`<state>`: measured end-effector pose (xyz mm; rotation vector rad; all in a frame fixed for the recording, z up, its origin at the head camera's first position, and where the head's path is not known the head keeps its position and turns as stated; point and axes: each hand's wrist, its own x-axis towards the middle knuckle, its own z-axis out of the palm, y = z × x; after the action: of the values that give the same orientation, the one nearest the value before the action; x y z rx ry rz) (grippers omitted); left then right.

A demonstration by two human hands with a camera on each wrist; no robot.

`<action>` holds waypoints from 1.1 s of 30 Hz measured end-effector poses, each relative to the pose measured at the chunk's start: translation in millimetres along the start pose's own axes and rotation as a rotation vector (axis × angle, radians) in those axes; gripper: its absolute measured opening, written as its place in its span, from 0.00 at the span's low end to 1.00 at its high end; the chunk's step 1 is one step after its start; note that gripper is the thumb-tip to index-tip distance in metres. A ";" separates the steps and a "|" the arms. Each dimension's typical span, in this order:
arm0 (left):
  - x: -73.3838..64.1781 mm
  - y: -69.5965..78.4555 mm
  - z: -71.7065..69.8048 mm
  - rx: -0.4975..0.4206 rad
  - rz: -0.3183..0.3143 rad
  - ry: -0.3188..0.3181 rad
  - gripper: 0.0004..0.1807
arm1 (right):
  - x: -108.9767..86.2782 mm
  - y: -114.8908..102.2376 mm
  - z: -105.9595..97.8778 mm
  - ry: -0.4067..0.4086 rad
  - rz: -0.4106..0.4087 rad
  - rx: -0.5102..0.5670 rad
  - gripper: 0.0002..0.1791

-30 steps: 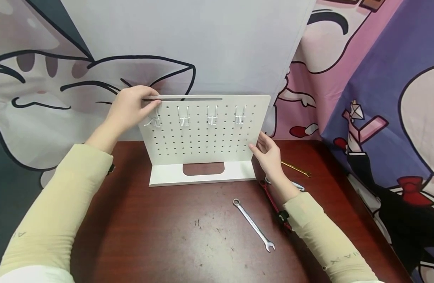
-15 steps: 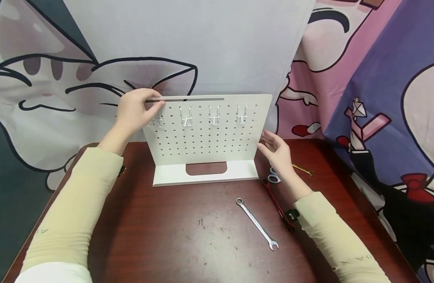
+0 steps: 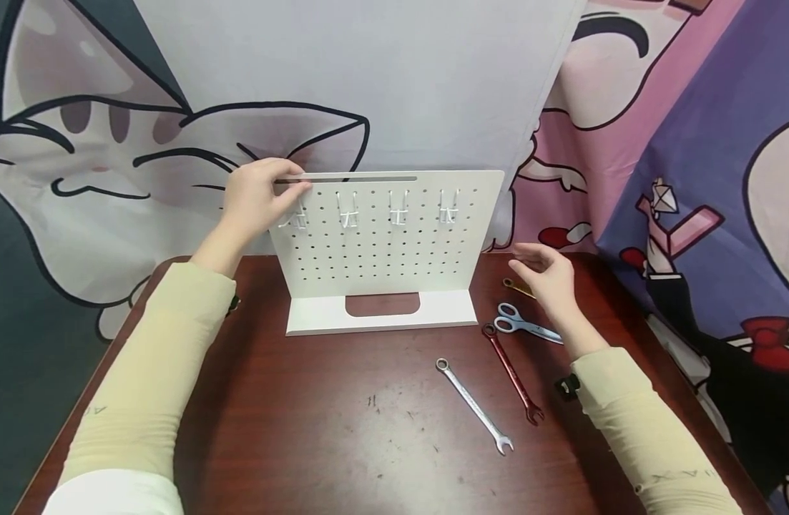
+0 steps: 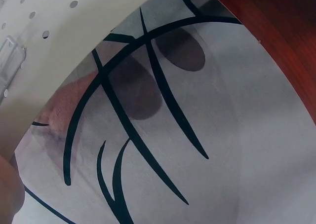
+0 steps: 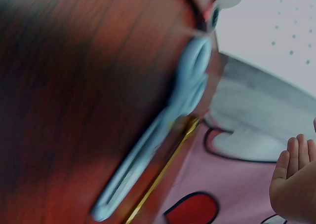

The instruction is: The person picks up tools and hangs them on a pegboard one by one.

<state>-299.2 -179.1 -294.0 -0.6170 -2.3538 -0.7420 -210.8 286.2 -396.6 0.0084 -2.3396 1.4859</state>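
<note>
My left hand (image 3: 259,193) pinches the top left corner of a white pegboard (image 3: 381,254), thumb in front and fingers behind. The board stands upright on its flat base, with several clear hooks (image 3: 398,216) in a row near the top. In the left wrist view, the edge of the pegboard (image 4: 54,51) and part of my hand (image 4: 9,194) show. My right hand (image 3: 550,282) is held off the board's right side, fingers loosely bent and holding nothing. Below it lie blue-handled scissors (image 3: 506,323) and a gold wrench (image 3: 516,287), which it partly covers.
A red wrench (image 3: 511,373) and a silver combination wrench (image 3: 474,408) lie on the brown table (image 3: 291,429) in front of the board's right side. Cloth with cartoon figures (image 3: 446,86) hangs behind the table and along its right side.
My right hand has let go of the board's right edge and moved right, uncovering the scissors and red wrench. My left hand keeps its hold. The head view has shifted slightly.
</note>
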 end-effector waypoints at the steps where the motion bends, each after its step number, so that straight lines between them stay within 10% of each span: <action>1: 0.0 -0.2 0.3 0.003 0.002 0.002 0.09 | 0.3 2.6 -3.4 -0.002 0.007 -0.011 0.19; 13: 2.8 0.4 1.0 0.019 0.018 -0.010 0.08 | 9.9 85.3 -38.5 -0.098 0.051 -0.189 0.18; 33: 0.7 -3.3 2.3 0.024 0.042 0.018 0.09 | 16.6 112.5 -50.7 -0.309 0.129 -0.297 0.19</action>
<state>-302.5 -180.0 -296.3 -0.6454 -2.3228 -0.6970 -233.4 383.8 -470.7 0.0112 -2.8402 1.2515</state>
